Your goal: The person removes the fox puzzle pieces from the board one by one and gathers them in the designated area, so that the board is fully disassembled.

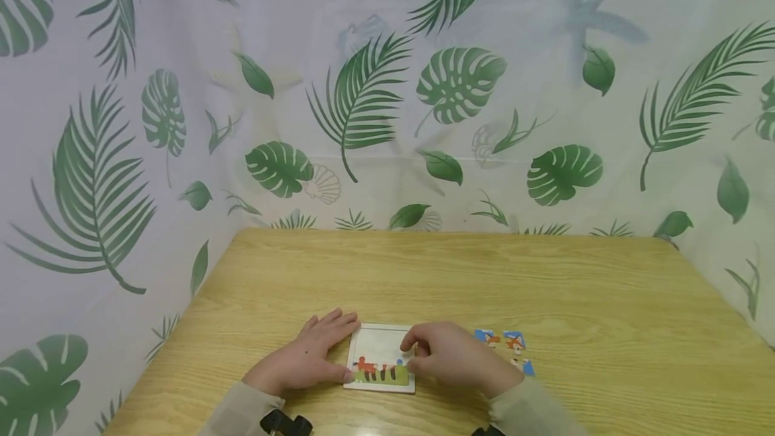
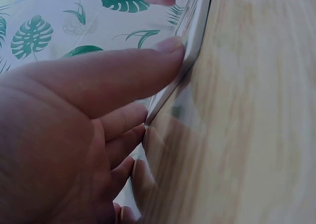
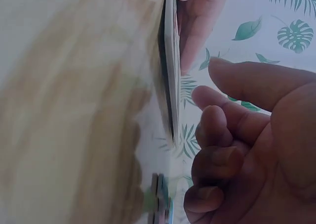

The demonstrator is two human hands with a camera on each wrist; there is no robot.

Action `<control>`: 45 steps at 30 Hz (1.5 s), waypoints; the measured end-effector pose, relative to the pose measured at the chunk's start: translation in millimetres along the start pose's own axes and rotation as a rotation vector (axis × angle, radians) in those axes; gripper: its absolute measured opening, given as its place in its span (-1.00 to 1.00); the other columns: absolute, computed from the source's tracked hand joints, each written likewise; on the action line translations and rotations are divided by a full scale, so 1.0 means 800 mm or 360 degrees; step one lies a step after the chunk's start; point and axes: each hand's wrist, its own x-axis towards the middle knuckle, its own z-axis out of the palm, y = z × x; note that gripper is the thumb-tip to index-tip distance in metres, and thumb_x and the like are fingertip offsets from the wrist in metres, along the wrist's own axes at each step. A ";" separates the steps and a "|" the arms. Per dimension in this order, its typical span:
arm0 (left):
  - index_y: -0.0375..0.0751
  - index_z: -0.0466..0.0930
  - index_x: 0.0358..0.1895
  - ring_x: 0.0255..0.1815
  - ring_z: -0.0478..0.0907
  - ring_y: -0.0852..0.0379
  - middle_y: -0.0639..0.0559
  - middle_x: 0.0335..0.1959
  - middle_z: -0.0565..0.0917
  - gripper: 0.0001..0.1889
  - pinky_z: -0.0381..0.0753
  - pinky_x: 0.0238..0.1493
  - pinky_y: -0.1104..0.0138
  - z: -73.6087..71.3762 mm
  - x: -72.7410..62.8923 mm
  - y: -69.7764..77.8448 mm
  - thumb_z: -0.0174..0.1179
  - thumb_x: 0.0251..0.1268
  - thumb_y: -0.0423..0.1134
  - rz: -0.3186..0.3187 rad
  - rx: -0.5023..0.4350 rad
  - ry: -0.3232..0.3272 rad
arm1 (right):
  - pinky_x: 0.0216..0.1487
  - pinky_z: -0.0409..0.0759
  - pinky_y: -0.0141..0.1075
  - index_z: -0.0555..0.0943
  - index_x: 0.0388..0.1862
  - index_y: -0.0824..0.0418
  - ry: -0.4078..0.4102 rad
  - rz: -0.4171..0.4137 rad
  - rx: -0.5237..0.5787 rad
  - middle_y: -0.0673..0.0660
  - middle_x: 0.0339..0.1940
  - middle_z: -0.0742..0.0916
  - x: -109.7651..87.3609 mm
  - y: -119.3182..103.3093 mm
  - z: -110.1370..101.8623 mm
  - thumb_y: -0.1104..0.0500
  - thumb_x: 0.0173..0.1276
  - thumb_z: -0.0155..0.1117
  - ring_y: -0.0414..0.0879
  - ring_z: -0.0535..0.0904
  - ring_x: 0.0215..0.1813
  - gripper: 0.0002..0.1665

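Note:
A white-framed jigsaw puzzle tray [image 1: 381, 342] lies on the table. Along its near side sit joined jigsaw pieces [image 1: 381, 374], green with dark stripes and bits of red. My left hand [image 1: 310, 356] is spread at the tray's left side, its thumb on the near left corner and its fingertips by the far left one. In the left wrist view the thumb [image 2: 170, 48] touches the tray's rim [image 2: 200, 31]. Over the tray's right edge is my right hand [image 1: 453, 358], fingers bent. Its thumb and index finger stand apart with nothing visible between them in the right wrist view.
Several loose jigsaw pieces [image 1: 514, 340], blue, orange and white, lie on the wooden table [image 1: 460, 274] to the right, partly hidden by the right hand and forearm. A leaf-patterned cloth [image 1: 375, 200] hangs behind the table and along its left side.

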 end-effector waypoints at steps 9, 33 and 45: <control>-0.13 0.17 0.60 0.65 -0.17 -0.15 -0.04 0.62 0.13 -0.08 -0.32 0.51 -0.24 0.002 0.000 -0.003 0.30 0.28 0.20 0.0010 0.0004 0.0003 | -0.54 0.37 -0.34 0.71 -0.04 0.10 -0.0035 0.0001 0.0068 -0.07 -0.57 0.57 -0.001 -0.009 0.007 0.13 0.29 0.43 -0.21 0.40 -0.58 -0.74; -0.15 0.17 0.60 0.64 -0.16 -0.15 -0.05 0.62 0.13 -0.09 -0.31 0.52 -0.21 0.001 -0.001 0.000 0.32 0.29 0.13 0.0013 0.0016 0.0011 | -0.49 0.42 -0.33 0.68 -0.21 0.05 0.0085 0.0027 -0.0228 -0.15 -0.56 0.54 -0.002 -0.012 0.027 0.04 0.13 0.54 -0.27 0.40 -0.55 -0.72; -0.16 0.18 0.60 0.64 -0.15 -0.18 -0.09 0.61 0.13 -0.10 -0.32 0.52 -0.22 0.000 -0.001 0.004 0.34 0.28 0.11 0.0016 0.0012 0.0026 | -0.47 0.42 -0.34 0.70 -0.20 0.07 0.0112 0.0036 -0.0250 -0.16 -0.55 0.54 -0.004 -0.017 0.029 0.09 0.14 0.52 -0.28 0.40 -0.54 -0.75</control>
